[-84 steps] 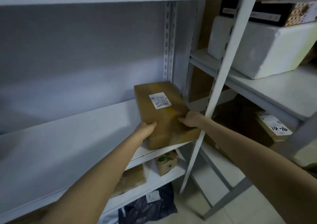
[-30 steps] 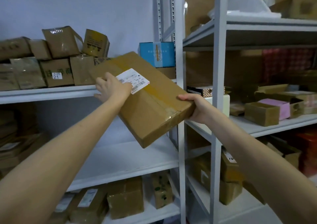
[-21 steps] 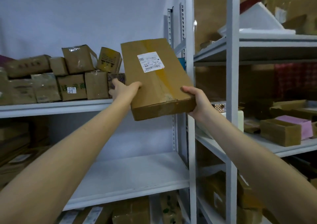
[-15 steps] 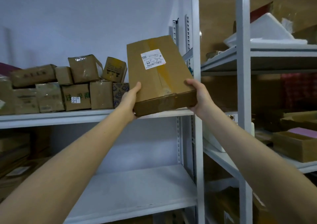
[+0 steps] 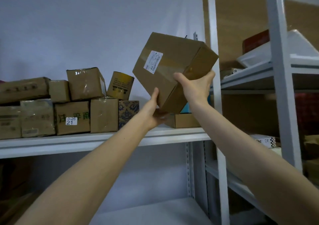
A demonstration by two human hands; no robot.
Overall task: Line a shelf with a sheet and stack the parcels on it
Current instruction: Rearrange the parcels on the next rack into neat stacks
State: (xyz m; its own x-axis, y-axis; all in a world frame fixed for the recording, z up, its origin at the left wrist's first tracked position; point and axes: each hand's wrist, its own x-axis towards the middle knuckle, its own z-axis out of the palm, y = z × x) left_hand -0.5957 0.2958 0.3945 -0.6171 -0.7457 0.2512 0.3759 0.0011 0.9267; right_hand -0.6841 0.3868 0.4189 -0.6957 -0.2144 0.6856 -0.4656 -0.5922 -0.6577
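I hold a flat brown cardboard parcel [image 5: 165, 69] with a white label up in the air, tilted on one corner above the right end of the upper white shelf [image 5: 172, 136]. My left hand [image 5: 153, 111] grips its lowest corner from beneath. My right hand [image 5: 196, 86] grips its narrow end face, thumb on the labelled side. Below the parcel a low brown box [image 5: 186, 120] and a teal box [image 5: 186, 110] lie on that shelf. The lower white shelf [image 5: 155, 211] is bare.
Several brown parcels [image 5: 72, 104] are stacked along the left of the upper shelf, beside a patterned box [image 5: 128, 113]. White uprights [image 5: 215, 104] separate this rack from a right rack [image 5: 259, 73] with a white foam piece [image 5: 259, 54] and more boxes.
I lifted the parcel from the lower shelf up to the upper shelf level. In the last half second it rolled onto a corner, and my left hand slid under it.
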